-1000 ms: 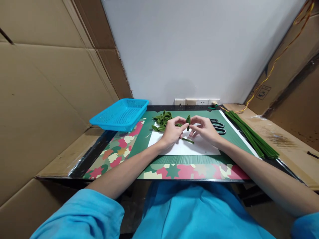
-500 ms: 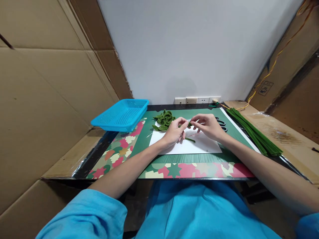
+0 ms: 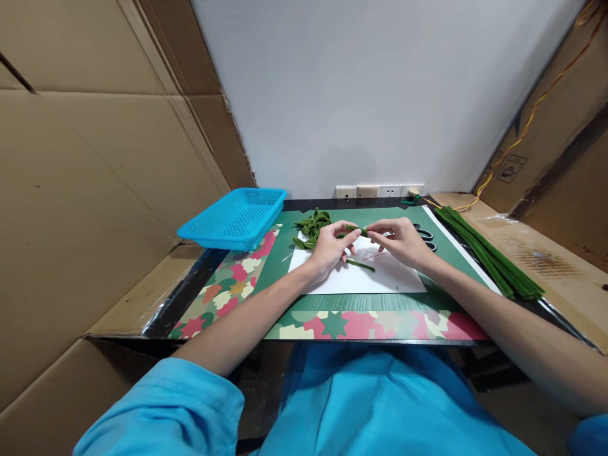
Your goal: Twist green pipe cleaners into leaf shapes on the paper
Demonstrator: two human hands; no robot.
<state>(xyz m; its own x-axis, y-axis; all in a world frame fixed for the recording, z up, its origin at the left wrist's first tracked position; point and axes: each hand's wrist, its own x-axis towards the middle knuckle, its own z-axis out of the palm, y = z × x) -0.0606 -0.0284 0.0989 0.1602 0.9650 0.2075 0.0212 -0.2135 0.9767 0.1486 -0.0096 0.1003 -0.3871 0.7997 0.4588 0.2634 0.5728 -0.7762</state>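
Observation:
Between my two hands runs a green pipe cleaner (image 3: pixel 354 228), pinched at both sides over a white sheet of paper (image 3: pixel 327 284). My left hand (image 3: pixel 332 247) has its thumb and forefinger closed on it; my right hand (image 3: pixel 394 239) pinches the other side with its fingertips. Part of the pipe cleaner is hidden by the fingers. A short green stem (image 3: pixel 361 265) shows below my left hand, above the paper; I cannot tell whether it joins the held piece. Behind my left hand lies a heap of curled green pipe cleaners (image 3: pixel 313 221).
A blue perforated basket (image 3: pixel 237 218) stands at the table's back left. Black-handled scissors (image 3: pixel 427 240) lie partly behind my right hand. A bundle of straight green pipe cleaners (image 3: pixel 489 253) rests along the right edge. Wall sockets (image 3: pixel 368 191) and a yellow cord (image 3: pixel 527 123) are at the back.
More of the green pipe cleaner shows above and between my fingers now. My hands stay close together over the paper, and the view has shifted slightly.

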